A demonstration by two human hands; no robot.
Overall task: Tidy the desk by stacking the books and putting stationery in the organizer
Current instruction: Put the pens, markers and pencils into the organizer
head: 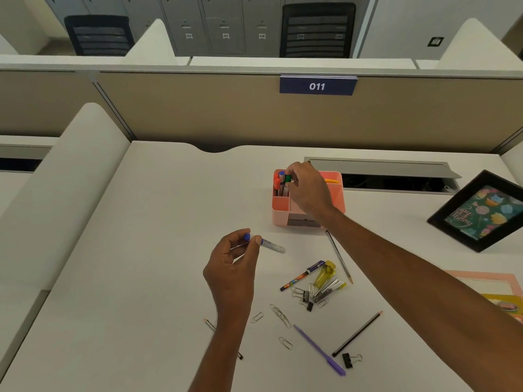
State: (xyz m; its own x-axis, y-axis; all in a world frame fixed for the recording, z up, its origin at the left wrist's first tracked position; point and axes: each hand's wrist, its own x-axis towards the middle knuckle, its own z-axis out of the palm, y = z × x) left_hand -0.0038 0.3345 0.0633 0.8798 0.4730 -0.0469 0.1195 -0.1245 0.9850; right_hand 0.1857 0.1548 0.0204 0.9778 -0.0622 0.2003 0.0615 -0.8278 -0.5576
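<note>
A pink organizer (336, 190) stands mid-desk with markers upright in its left compartment. My right hand (307, 188) is over it, fingers pinched on a green-capped marker (288, 179) in that compartment. My left hand (233, 263) hovers nearer to me and grips a blue-capped white marker (270, 244) held level above the desk. Loose on the desk lie a patterned pen (301, 275), a yellow stapler (328, 281), a purple pen (319, 350), pencils (339, 257) (358, 333), binder clips (349, 360) and several paper clips (280, 315). Books (498, 290) peek out behind my right arm.
A black picture frame (481, 210) leans at the right. Behind the organizer a grey cable flap (379, 166) stands open. A beige partition (198, 108) with the sign 011 closes the back, and a white divider (65, 188) bounds the left.
</note>
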